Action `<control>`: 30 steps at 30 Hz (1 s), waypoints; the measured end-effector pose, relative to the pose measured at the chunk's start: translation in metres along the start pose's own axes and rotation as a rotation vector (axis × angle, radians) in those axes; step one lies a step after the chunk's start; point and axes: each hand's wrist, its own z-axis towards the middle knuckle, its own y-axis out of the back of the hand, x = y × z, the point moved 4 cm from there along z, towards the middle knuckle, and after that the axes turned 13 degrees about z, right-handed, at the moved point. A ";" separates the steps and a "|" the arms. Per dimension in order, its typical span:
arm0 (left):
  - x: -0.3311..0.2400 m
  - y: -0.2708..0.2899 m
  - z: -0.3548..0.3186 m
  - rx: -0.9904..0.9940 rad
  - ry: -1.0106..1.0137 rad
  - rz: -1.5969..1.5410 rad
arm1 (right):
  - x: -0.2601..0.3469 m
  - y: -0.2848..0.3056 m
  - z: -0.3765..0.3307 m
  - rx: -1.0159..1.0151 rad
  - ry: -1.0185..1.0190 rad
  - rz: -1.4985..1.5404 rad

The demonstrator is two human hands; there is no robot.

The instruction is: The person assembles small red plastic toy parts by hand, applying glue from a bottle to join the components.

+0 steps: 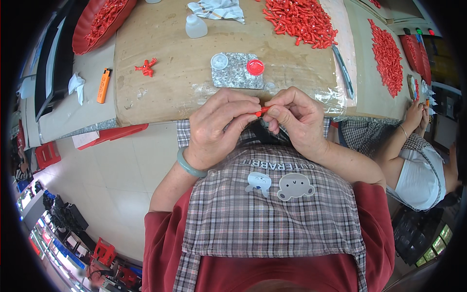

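At the table's near edge, my left hand (214, 126) and my right hand (301, 121) meet fingertip to fingertip. Both pinch one small red plastic piece (263, 111), mostly covered by the fingers. Just beyond them lies a speckled grey stone slab (237, 79). On it stand a small round dish of clear or whitish stuff (219, 61) and a round dish with bright red stuff (255, 67). Left of the slab, a small red figure with limbs (146, 67) rests on the brown table covering.
A heap of red pieces (301, 22) sits at the far right, beside a utility knife (344, 73). Farther left are an orange marker-like stick (103, 85), a tissue (77, 87) and a red basin (104, 27). A bottle (196, 27) stands behind the slab. A co-worker's hands (417, 114) are at right.
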 end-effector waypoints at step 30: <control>0.005 -0.003 -0.004 0.047 0.093 0.005 | 0.000 -0.006 0.003 -0.111 -0.334 0.444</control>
